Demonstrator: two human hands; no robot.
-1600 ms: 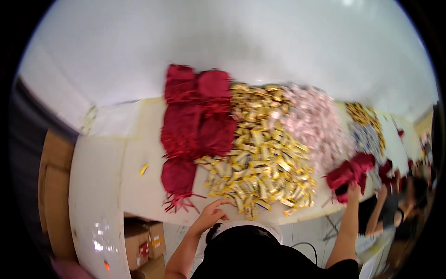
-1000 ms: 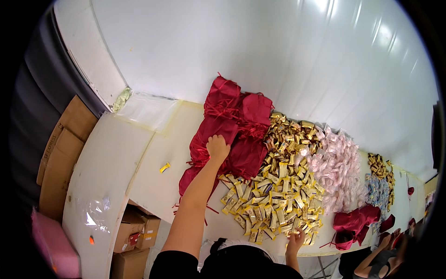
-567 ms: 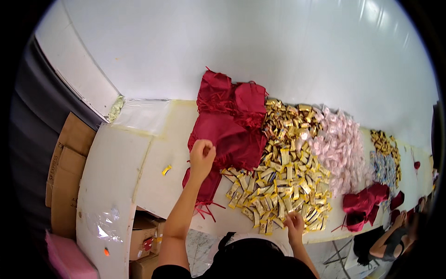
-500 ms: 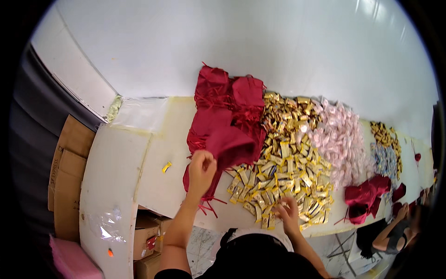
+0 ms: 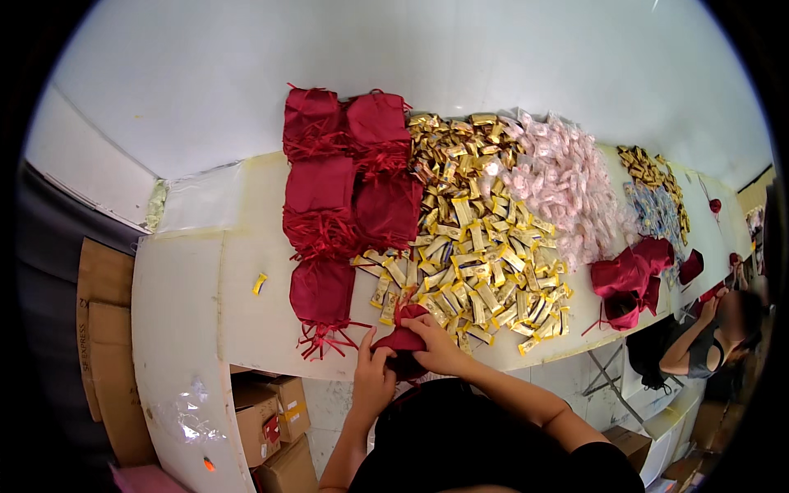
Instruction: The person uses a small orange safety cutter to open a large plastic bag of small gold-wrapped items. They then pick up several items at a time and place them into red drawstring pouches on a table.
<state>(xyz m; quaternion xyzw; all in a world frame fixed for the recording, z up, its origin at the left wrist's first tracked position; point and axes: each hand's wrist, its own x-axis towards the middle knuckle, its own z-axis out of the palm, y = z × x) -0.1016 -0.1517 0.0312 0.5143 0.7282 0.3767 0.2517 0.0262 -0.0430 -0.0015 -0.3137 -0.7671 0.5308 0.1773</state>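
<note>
Pouch (image 5: 400,338) gapes between both hands (image 5: 374,381), its inside dark, contents hidden

You're apparently in a packing workshop: heaped gold packets (image 5: 486,275) and red pouches (image 5: 320,185) on your bench (image 5: 253,320), cardboard boxes (image 5: 256,427) underneath.

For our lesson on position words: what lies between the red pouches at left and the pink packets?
In the head view, a heap of gold wrapped pieces lies between the red pouches and pink packets.
</note>
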